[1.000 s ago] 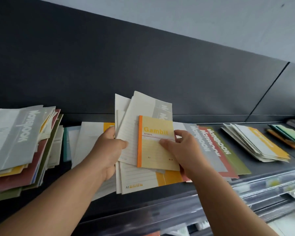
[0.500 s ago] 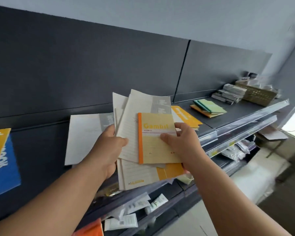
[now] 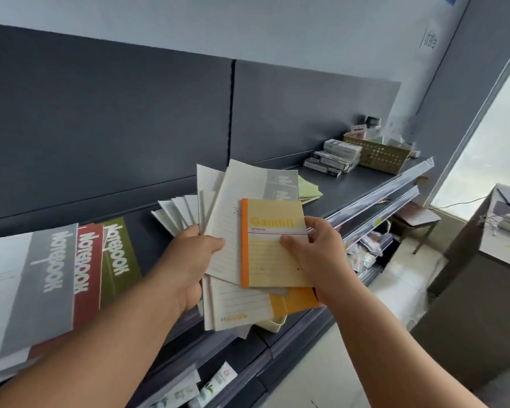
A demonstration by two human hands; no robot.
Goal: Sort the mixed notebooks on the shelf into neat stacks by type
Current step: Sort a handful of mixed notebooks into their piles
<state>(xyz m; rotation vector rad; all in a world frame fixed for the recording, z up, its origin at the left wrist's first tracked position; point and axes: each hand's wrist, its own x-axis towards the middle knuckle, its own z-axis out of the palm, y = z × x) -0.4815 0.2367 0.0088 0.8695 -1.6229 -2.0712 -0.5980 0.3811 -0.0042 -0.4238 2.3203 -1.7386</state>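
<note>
- The yellow Gambit notebook [image 3: 273, 242] lies atop a fanned bundle of notebooks [image 3: 233, 201], held in front of the shelf [image 3: 362, 184].
- The right hand [image 3: 312, 257] pinches its 3 o'clock edge; the left hand [image 3: 193, 260] grips the bundle at 9 o'clock.
- Likely step: pulling one type out. Next it needs a matching stack; the Notebook stacks [image 3: 71, 260] at 9 o'clock look different.

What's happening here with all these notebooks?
A person at a dark shelf is sorting notebooks. Their left hand grips a fanned bundle of cream notebooks, and the right hand pinches a small yellow Gambit notebook lying on top of it. Grey, red and olive notebooks lie overlapped on the shelf to the left.
</note>
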